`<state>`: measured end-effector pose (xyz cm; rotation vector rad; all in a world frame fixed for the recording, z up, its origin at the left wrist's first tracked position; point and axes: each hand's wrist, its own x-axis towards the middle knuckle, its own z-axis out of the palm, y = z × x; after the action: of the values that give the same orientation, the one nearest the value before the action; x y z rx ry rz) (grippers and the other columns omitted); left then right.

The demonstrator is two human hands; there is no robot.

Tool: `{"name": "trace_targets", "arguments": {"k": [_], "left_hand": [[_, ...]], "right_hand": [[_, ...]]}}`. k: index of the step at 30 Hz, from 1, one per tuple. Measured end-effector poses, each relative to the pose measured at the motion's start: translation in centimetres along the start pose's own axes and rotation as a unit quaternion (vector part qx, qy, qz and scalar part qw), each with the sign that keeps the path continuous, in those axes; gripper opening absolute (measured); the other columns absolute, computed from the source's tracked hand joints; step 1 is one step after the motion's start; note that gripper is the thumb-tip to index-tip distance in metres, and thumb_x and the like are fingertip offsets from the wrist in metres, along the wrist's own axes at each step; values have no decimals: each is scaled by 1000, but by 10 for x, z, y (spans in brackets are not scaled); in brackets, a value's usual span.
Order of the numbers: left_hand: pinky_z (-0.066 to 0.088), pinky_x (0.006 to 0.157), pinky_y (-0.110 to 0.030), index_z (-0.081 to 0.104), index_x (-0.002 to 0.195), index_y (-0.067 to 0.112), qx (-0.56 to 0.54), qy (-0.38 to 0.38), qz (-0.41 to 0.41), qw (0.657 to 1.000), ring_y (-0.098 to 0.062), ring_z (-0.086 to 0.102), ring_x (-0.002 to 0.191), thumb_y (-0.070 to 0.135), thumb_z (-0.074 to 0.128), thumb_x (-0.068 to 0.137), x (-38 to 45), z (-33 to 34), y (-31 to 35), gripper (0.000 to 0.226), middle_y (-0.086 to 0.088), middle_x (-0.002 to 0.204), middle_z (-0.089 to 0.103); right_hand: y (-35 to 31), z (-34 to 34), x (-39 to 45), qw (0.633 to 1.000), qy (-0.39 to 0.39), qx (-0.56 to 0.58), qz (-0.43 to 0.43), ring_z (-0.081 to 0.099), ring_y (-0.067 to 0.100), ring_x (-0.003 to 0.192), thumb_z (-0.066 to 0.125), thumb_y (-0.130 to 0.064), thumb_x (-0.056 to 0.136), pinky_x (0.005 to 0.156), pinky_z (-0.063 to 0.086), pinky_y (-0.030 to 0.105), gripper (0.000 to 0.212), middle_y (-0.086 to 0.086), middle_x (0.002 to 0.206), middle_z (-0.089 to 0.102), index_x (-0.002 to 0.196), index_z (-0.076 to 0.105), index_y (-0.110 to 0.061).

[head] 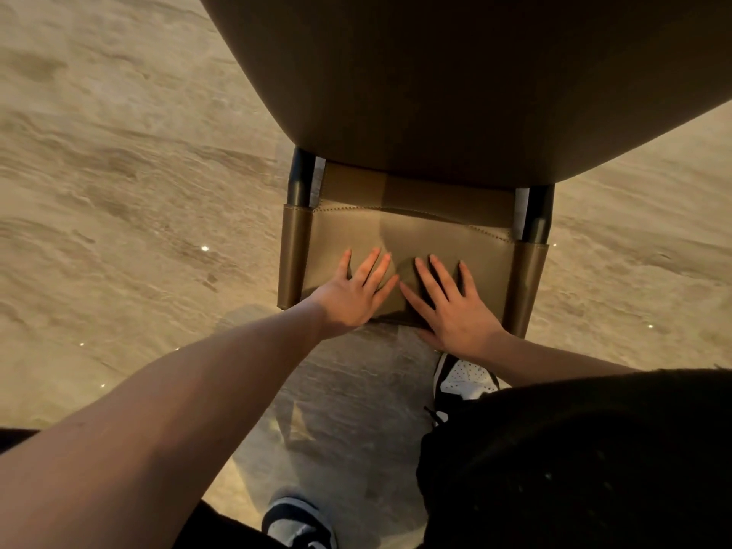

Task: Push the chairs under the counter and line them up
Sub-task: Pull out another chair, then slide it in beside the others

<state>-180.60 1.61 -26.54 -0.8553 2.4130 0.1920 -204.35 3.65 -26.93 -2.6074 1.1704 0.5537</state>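
Veined stone floor (119,192) runs under your shoes (467,380). Ahead of them, your left hand (356,289) and right hand (447,307) lie flat side by side, fingers straight and spread, pressing the chair (491,251) backrest, gripping nothing, since palms shove it squarely. Beyond your fingertips its seat sits tucked beneath the tabletop (455,73), probably almost home.
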Motion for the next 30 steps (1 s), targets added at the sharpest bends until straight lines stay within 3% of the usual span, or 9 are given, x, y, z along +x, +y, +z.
{"name": "trace_targets", "arguments": {"k": [5,8,12,17,22,27,30], "left_hand": [[15,114,-71,-23,148,-1,-12,-56,-28,998,-53,-14,146,15,49,102,0,-20,13,87,-35,157,-20],[12,116,-68,-20,153,3,-39,-115,-46,991,-49,-18,147,8,53,99,1,-33,17,90,-30,159,-23],[9,117,-67,-22,153,5,-57,-140,-58,987,-47,-22,147,9,57,97,3,-41,19,97,-27,159,-27],[8,116,-71,-33,148,14,-52,-73,-66,994,-43,-21,148,25,54,101,-6,-26,20,99,-24,158,-31],[-6,111,-74,-48,139,31,-95,-26,-117,988,-36,-34,145,43,54,98,-16,-5,22,110,-13,146,-53],[-2,112,-73,-55,132,31,-135,-45,-147,979,-34,-51,129,41,55,98,-18,4,12,115,-11,134,-64],[2,113,-74,-55,130,32,-135,-58,-140,979,-37,-41,140,37,57,98,-15,4,10,117,-12,141,-57]], "right_hand": [[-11,-7,9,998,-31,9,55,-11,45,147,39,-71,89,111,1,71,97,22,160,-15,153,-12,-19],[-19,-7,9,995,-62,17,74,-16,45,146,45,-54,94,112,4,71,94,22,160,-19,150,-22,-20],[-29,-13,4,981,-99,43,160,-21,45,145,54,-34,96,112,4,69,96,21,158,-27,150,-25,-22],[-30,-25,2,974,-126,86,166,-23,44,144,55,-25,97,114,5,68,95,20,158,-28,151,-23,-22],[-31,-36,2,967,-151,116,171,-27,43,143,61,-33,93,115,1,66,103,19,156,-32,151,-24,-22],[-27,-32,2,965,-154,125,172,-29,42,143,66,-39,89,115,0,66,110,16,155,-34,150,-24,-24],[-27,-28,3,966,-145,124,174,-28,41,143,66,-37,90,115,1,66,107,16,156,-32,151,-21,-25]]}}
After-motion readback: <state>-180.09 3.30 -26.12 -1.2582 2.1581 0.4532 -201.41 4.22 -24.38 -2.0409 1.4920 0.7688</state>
